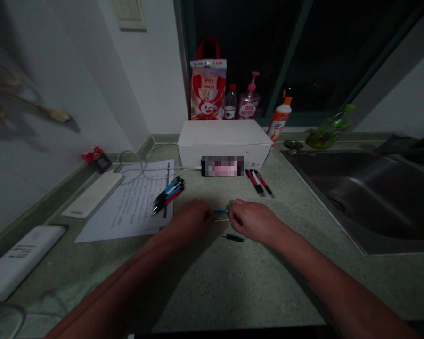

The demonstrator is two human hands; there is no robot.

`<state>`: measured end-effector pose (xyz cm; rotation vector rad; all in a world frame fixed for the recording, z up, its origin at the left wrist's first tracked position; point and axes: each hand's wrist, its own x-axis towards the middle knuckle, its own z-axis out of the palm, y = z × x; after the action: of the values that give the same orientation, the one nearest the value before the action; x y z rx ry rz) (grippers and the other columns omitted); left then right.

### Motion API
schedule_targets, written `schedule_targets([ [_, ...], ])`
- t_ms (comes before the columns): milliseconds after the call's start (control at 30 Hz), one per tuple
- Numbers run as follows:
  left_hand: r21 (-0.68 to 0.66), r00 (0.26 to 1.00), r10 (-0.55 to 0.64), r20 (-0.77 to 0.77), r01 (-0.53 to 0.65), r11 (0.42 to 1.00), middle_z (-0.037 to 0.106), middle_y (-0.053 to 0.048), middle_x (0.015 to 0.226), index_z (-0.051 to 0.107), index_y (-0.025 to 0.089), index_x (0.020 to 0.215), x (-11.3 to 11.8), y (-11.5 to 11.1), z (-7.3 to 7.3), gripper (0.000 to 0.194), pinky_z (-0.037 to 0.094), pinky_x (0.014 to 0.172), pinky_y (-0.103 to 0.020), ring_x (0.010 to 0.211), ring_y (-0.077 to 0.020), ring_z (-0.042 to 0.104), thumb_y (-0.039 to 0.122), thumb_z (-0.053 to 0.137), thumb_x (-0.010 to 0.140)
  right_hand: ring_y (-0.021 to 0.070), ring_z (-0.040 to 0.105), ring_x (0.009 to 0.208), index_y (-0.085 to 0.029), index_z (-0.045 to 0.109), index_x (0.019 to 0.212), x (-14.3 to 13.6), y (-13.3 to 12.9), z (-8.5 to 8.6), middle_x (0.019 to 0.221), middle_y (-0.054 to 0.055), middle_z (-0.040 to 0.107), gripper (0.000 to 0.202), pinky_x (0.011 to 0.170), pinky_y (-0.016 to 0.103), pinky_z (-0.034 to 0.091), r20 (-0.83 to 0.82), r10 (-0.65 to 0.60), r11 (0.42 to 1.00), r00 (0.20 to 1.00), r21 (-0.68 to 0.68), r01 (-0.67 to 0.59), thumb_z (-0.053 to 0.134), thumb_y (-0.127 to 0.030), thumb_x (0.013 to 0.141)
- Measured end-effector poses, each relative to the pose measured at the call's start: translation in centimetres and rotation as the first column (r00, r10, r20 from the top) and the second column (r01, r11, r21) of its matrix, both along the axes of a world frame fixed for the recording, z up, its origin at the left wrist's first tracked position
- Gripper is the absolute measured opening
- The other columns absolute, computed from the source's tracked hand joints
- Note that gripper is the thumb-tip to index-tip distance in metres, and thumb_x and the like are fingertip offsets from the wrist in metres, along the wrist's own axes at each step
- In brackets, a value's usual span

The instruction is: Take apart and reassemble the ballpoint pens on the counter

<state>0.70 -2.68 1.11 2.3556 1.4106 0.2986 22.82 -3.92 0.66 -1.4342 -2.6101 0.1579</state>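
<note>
Blue and slender, a pen barrel [221,211] spans the curled left hand [197,214] and right hand [249,219], both gripping it, beside a thin white rod [221,220], with a black pen piece [233,238] nearer, piled pens [167,194] leftward, and a white box [226,133] blocking the back.

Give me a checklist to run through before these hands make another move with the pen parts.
1. Blue piece spanning left hand to right hand: ok.
2. Thin white piece beside it, held or loose: cannot tell.
3. Black pen part lying close to the hands: ok.
4. Pens by the left hand laid out separately: not ok, they overlap in a pile.
5. Bright light on the counter: not ok, dim.
</note>
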Motion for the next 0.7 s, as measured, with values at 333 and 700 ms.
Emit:
schedule_targets([
  [333, -0.010, 0.997, -0.034, -0.068, 0.033, 0.999, 0.071, -0.008, 0.085, 0.074, 0.020, 0.081, -0.7, 0.1, 0.1, 0.017, 0.043, 0.071, -0.032, 0.080, -0.0236, 0.062, 0.017, 0.058, 0.084, 0.0159, 0.054, 0.066, -0.017, 0.067, 0.085, 0.4, 0.2, -0.1, 0.086, 0.007, 0.067, 0.012, 0.058, 0.032, 0.026, -0.007, 0.029, 1.000, 1.000, -0.007, -0.029, 0.055, -0.015, 0.088],
  [700, 0.014, 1.000, -0.025, -0.014, 0.026, 1.000, 0.067, -0.008, 0.090, 0.069, 0.018, 0.084, 1.2, -0.6, -0.3, 0.015, 0.047, 0.077, -0.036, 0.088, -0.0243, 0.062, 0.018, 0.055, 0.090, 0.0134, 0.054, 0.069, -0.019, 0.064, 0.089, -0.1, 0.0, 0.0, 0.086, 0.001, 0.064, 0.004, 0.061, 0.028, 0.027, -0.091, 0.008, 1.000, 0.996, -0.026, -0.010, 0.061, -0.017, 0.088],
])
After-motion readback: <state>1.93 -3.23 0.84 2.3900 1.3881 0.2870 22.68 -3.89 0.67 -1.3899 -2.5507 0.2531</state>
